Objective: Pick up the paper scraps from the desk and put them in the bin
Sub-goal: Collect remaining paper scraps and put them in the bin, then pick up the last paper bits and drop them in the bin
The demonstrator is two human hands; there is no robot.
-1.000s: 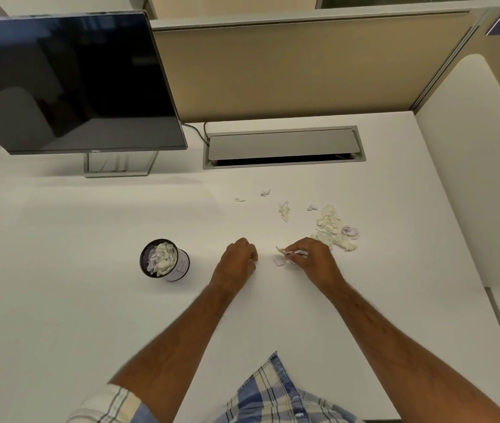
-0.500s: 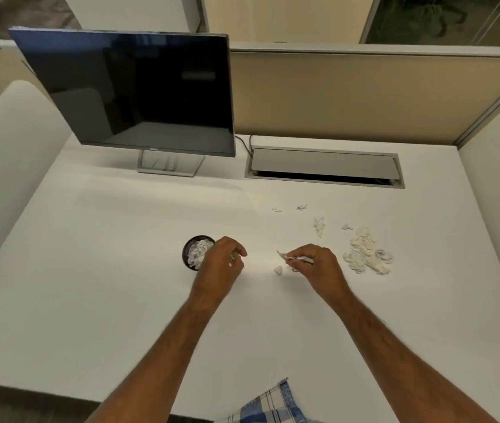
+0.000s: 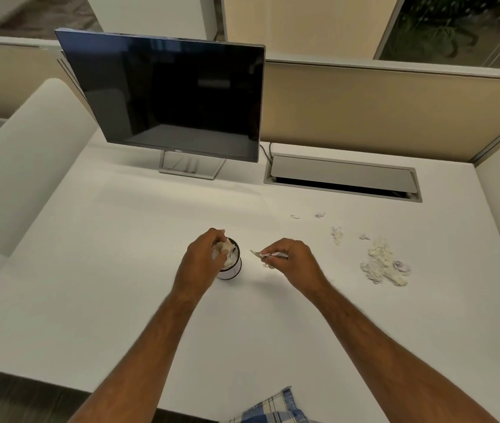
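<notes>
A small round bin [image 3: 232, 270], full of crumpled paper, stands mid-desk. My left hand [image 3: 201, 261] is over its mouth with the fingers down among the scraps; whether it still holds any I cannot tell. My right hand [image 3: 289, 259] is just right of the bin, raised slightly off the desk, pinching thin paper scraps [image 3: 262, 254] that stick out to the left. A pile of paper scraps [image 3: 384, 265] lies further right, with several small bits [image 3: 336, 235] scattered behind it.
A dark monitor [image 3: 166, 96] on a stand sits at the back left. A grey cable hatch [image 3: 343, 177] is set into the white desk [image 3: 105, 270] at the back right. Beige partition panels bound the back and sides.
My left hand has moved left from beside my right hand to over the bin. My right hand has lifted its scraps off the desk and drifted towards the bin. The view turned left.
</notes>
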